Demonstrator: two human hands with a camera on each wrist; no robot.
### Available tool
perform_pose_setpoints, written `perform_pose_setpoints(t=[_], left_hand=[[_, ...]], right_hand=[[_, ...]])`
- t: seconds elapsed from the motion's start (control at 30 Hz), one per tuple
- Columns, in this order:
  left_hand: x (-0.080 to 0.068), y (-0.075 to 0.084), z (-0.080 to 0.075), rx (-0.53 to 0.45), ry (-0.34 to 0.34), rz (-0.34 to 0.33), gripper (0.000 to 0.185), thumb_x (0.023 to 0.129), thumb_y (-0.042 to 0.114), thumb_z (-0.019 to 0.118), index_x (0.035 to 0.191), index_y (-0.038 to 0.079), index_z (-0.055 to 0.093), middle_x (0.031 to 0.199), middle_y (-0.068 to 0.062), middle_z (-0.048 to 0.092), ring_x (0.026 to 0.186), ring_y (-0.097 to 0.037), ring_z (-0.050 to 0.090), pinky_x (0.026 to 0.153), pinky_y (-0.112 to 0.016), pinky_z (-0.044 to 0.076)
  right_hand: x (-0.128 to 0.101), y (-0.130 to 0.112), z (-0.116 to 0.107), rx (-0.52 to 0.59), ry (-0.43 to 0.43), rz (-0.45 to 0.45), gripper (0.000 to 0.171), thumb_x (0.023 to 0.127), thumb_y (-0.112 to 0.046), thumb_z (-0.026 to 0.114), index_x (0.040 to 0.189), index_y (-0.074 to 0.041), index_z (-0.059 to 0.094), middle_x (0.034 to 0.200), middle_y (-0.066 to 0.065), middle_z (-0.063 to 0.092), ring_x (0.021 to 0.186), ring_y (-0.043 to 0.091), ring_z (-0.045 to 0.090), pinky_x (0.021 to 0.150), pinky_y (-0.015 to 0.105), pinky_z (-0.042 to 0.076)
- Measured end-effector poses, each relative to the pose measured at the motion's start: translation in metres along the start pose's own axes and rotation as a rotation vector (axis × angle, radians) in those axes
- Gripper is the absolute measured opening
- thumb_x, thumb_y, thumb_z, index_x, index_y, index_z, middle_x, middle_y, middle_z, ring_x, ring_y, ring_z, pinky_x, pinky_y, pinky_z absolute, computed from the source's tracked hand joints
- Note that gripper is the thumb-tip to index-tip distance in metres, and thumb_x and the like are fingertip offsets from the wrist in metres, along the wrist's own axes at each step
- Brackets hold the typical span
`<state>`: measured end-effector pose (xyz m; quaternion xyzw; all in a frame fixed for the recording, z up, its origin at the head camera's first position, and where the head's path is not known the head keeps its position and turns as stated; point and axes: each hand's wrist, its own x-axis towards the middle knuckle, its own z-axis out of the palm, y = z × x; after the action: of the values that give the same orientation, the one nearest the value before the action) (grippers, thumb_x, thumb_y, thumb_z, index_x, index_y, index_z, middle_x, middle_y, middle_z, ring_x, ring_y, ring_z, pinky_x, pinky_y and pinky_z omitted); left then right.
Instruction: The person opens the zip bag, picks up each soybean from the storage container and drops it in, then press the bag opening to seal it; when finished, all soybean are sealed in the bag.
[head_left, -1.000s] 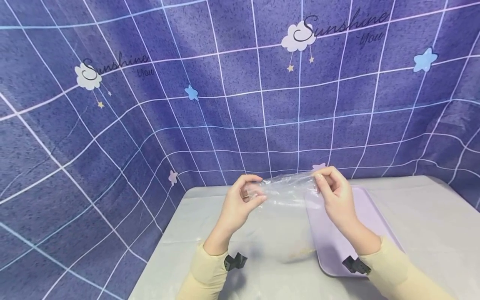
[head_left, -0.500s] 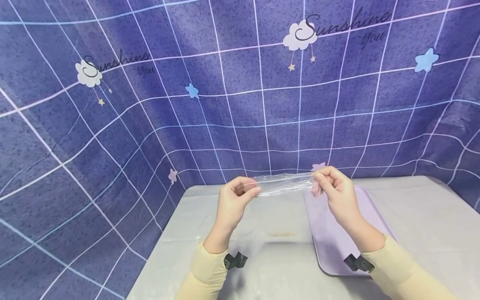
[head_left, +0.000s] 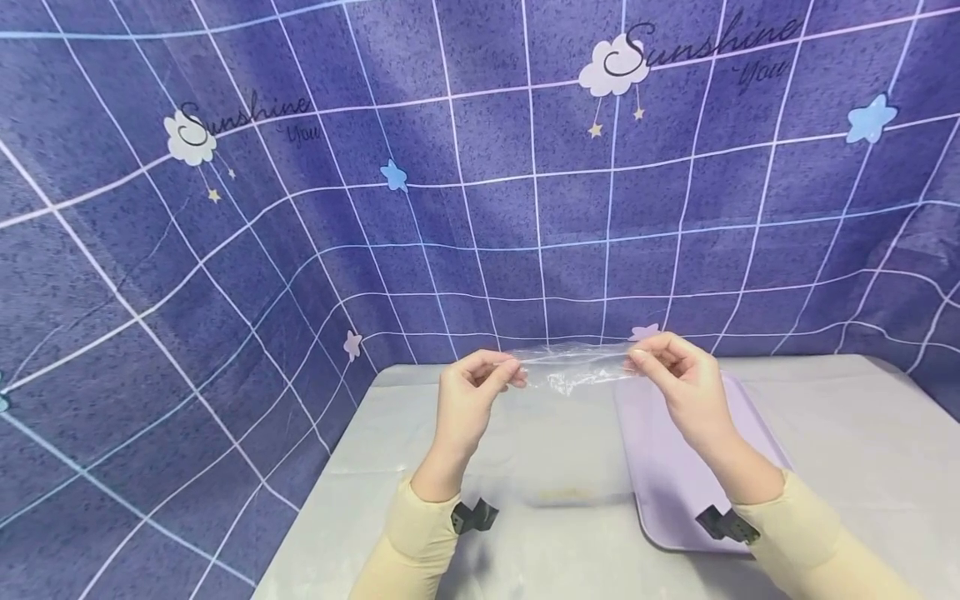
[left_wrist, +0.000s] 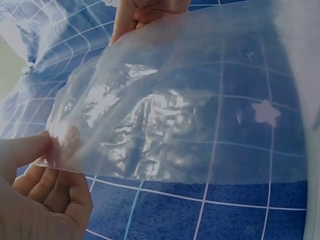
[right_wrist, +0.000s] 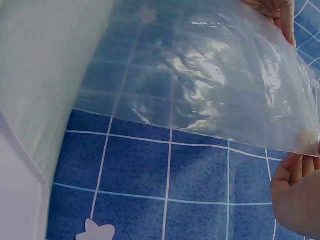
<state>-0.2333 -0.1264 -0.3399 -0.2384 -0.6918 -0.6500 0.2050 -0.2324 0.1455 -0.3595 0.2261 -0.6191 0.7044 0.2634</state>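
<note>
A clear plastic bag (head_left: 577,375) is stretched between both hands above the table and hangs down from them. My left hand (head_left: 467,404) pinches its top left corner between thumb and fingers. At the opposite corner, my right hand (head_left: 688,385) pinches the top edge the same way. Low on the hanging part shows a blurred yellowish patch (head_left: 566,495), its kind unclear. Shiny creases run across the film (left_wrist: 150,125) in the left wrist view. The bag's straight side edge reaches the fingers of the right hand (right_wrist: 300,195) in the right wrist view.
A light purple tray (head_left: 701,492) lies on the right part of the table, partly under my right forearm. The table has a pale grey cover (head_left: 862,467). A blue grid-patterned curtain (head_left: 480,208) stands behind and to the left.
The left hand's thumb and fingers have closed together on the bag's corner. The bag's top is pulled straighter, and its blurred lower part with the yellowish patch has swung and now hangs lower.
</note>
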Motion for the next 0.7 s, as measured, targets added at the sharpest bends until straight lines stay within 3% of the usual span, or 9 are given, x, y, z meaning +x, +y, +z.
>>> perform_pose_setpoints(t=[0.1, 0.27, 0.43, 0.53, 0.63, 0.7], left_hand=[[0.000, 0.000, 0.000, 0.006, 0.011, 0.007, 0.014, 0.093, 0.010, 0.074, 0.092, -0.004, 0.074, 0.079, -0.017, 0.074, 0.068, -0.018, 0.072, 0.065, -0.027, 0.053], [-0.001, -0.003, 0.000, 0.015, 0.038, 0.000, 0.014, 0.091, 0.009, 0.075, 0.088, -0.005, 0.074, 0.076, -0.015, 0.074, 0.066, -0.017, 0.072, 0.065, -0.026, 0.052], [0.002, -0.005, -0.002, -0.019, 0.011, -0.014, 0.014, 0.092, 0.006, 0.073, 0.093, -0.007, 0.073, 0.081, -0.016, 0.074, 0.069, -0.017, 0.071, 0.067, -0.027, 0.052], [0.007, -0.003, -0.001, 0.098, -0.011, 0.055, 0.020, 0.091, 0.008, 0.074, 0.109, -0.001, 0.071, 0.097, -0.010, 0.075, 0.086, -0.015, 0.071, 0.077, -0.028, 0.052], [0.015, 0.009, 0.007, 0.338, -0.061, 0.215, 0.033, 0.088, 0.012, 0.078, 0.120, 0.006, 0.069, 0.112, -0.005, 0.073, 0.102, -0.016, 0.067, 0.089, -0.033, 0.052], [0.020, 0.020, 0.018, 0.499, -0.127, 0.330, 0.035, 0.086, 0.017, 0.081, 0.118, 0.007, 0.071, 0.112, -0.003, 0.073, 0.106, -0.017, 0.067, 0.093, -0.036, 0.051]], right_hand=[[0.000, -0.001, -0.001, -0.007, 0.009, 0.001, 0.004, 0.093, 0.011, 0.064, 0.091, 0.013, 0.067, 0.081, 0.003, 0.074, 0.073, 0.011, 0.070, 0.074, 0.022, 0.056], [0.000, -0.001, -0.003, -0.085, 0.035, -0.004, 0.015, 0.089, 0.014, 0.066, 0.083, 0.002, 0.071, 0.075, -0.001, 0.074, 0.067, 0.008, 0.069, 0.069, 0.019, 0.055], [0.000, -0.001, -0.001, -0.057, 0.045, 0.006, 0.007, 0.090, 0.011, 0.068, 0.084, 0.007, 0.069, 0.075, 0.001, 0.073, 0.063, 0.009, 0.067, 0.067, 0.020, 0.055], [0.000, 0.000, 0.000, -0.040, 0.040, -0.007, 0.003, 0.090, 0.010, 0.069, 0.088, 0.011, 0.068, 0.076, 0.002, 0.073, 0.062, 0.010, 0.067, 0.068, 0.021, 0.056], [0.000, 0.001, 0.002, -0.003, 0.013, -0.029, 0.001, 0.089, 0.014, 0.067, 0.090, 0.014, 0.067, 0.076, 0.004, 0.073, 0.064, 0.011, 0.067, 0.067, 0.022, 0.056], [0.000, 0.001, 0.004, 0.011, -0.012, -0.044, 0.003, 0.089, 0.016, 0.066, 0.091, 0.014, 0.067, 0.077, 0.004, 0.073, 0.066, 0.012, 0.068, 0.067, 0.023, 0.057]])
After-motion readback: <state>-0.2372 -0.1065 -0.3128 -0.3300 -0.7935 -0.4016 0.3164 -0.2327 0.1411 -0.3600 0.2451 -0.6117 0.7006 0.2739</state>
